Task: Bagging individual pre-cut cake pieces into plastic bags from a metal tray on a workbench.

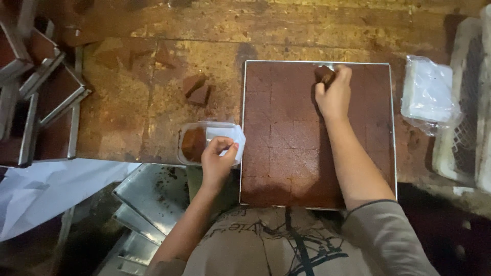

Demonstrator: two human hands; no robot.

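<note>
Your right hand (335, 94) grips one brown cake square (324, 74) lifted from the scored slab in the square metal tray (242, 128); your left hand (217, 161) pinches the clear plastic box (190, 128), one piece inside, most squares remaining.

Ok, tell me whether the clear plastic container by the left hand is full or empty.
Partly filled. The clear plastic container holds one brown cake square in its left half; the right half is bare, where the left hand rests on it.

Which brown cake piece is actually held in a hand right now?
The piece at the tray's far edge, pinched by the right hand; the two loose pieces lie untouched on the table.
</note>
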